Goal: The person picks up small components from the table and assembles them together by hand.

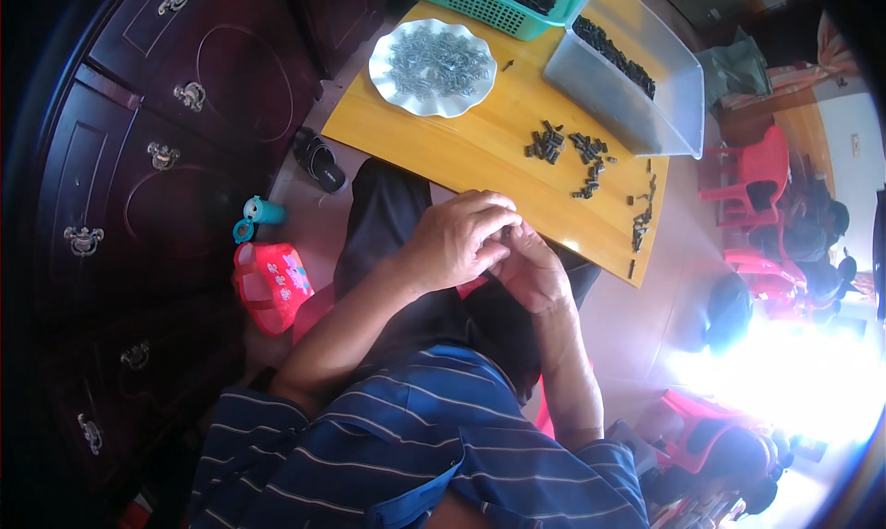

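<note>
Both hands meet over my lap, just off the near edge of the yellow wooden table (pixel 406 139). My left hand (pixel 454 238) is closed, its fingertips pinched against those of my right hand (pixel 533 269). Between the fingertips a small dark piece (pixel 505 233) shows in part; my fingers cover most of it. Past the hands, several small black pieces (pixel 546 144) lie in loose piles on the tabletop. A white plate with a wavy rim (pixel 381 77) holds many thin, clear or silvery small parts (pixel 434 60).
At the table's far side stand a green basket (pixel 480 14) and a clear plastic bin (pixel 678 114), both with black pieces inside. A red bag (pixel 281 284), a teal flask (pixel 268 211) and a black slipper (pixel 320 160) are on the floor left. Pink chairs (pixel 761 174) stand right.
</note>
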Tool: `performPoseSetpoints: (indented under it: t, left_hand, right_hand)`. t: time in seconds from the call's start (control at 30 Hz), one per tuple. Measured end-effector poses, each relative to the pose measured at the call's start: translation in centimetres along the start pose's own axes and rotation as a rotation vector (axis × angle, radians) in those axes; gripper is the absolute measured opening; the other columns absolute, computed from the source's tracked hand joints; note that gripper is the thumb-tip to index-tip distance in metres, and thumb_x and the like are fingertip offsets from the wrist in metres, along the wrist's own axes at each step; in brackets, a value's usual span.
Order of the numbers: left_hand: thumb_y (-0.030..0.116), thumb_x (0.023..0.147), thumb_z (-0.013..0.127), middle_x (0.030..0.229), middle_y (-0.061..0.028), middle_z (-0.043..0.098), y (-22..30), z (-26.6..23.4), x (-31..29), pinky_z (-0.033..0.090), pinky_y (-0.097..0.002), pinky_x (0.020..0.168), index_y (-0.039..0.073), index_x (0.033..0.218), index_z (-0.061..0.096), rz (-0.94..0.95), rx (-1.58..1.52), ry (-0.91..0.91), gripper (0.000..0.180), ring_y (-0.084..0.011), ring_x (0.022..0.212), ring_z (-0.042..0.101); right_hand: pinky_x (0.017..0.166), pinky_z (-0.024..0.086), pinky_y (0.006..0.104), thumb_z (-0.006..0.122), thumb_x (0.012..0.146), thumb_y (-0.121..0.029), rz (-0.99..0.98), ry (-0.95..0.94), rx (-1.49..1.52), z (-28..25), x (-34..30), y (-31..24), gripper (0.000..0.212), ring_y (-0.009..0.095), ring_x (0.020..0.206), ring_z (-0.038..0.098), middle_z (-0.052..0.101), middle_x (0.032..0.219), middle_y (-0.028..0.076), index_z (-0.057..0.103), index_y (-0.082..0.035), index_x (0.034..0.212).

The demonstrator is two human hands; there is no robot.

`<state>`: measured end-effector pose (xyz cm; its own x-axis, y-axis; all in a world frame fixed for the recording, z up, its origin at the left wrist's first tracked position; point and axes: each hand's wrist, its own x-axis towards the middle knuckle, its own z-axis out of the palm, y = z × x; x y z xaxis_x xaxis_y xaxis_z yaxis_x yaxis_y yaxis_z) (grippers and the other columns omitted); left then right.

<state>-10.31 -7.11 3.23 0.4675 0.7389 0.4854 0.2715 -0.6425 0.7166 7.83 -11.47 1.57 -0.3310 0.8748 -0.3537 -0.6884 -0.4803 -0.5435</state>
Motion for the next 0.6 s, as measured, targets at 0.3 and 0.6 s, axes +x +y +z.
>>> performPoseSetpoints:
  t: [0.3, 0.6]
  left_hand:
    - [0.007, 0.075, 0.082, 0.111, -0.0087, 0.070, 0.03, 0.05, -0.07, 0.055, -0.0384, 0.084, 0.007, 0.114, 0.069, -0.056, -0.035, -0.028, 0.042, -0.0262, 0.090, 0.070]
    - [0.007, 0.077, 0.080, 0.118, -0.0116, 0.070, -0.12, -0.09, -0.18, 0.055, -0.0402, 0.090, 0.004, 0.113, 0.070, -0.036, 0.011, -0.060, 0.037, -0.0309, 0.102, 0.069]
  right_hand:
    - [0.087, 0.055, 0.0329, 0.060, 0.105, -0.021, -0.019, -0.049, -0.013, -0.27, 0.12, 0.09, 0.024, 0.015, 0.096, 0.065, 0.064, 0.106, 0.005, 0.058, -0.005, 0.122]
    - [0.088, 0.056, 0.0316, 0.058, 0.106, -0.019, -0.038, -0.004, 0.002, -0.51, 0.20, 0.71, 0.026, 0.015, 0.096, 0.065, 0.064, 0.108, 0.006, 0.056, -0.004, 0.126]
